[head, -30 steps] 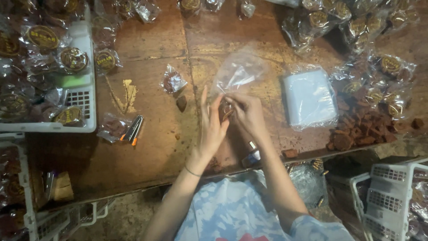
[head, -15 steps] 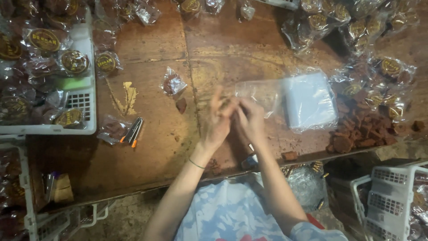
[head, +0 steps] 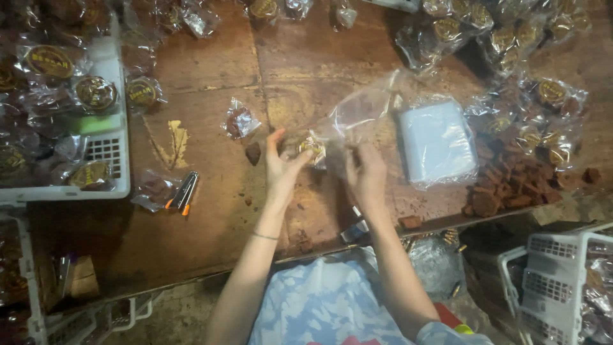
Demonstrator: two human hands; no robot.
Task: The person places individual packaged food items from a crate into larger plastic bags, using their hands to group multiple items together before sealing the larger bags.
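Both hands, left hand (head: 281,167) and right hand (head: 365,172), pinch a clear plastic bag (head: 350,121) with a round gold label (head: 311,148). A stack of clear flat bags (head: 437,142) lies just right; a white slatted basket (head: 108,150) of gold-labelled packets sits far left.

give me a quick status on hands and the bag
Left hand and right hand both gripping clear plastic bag. Bag raised above wooden table. Nothing blocking.

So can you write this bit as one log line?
left hand: holds clear bag | right hand: holds same bag | white bag stack: right, apart | table: wooden
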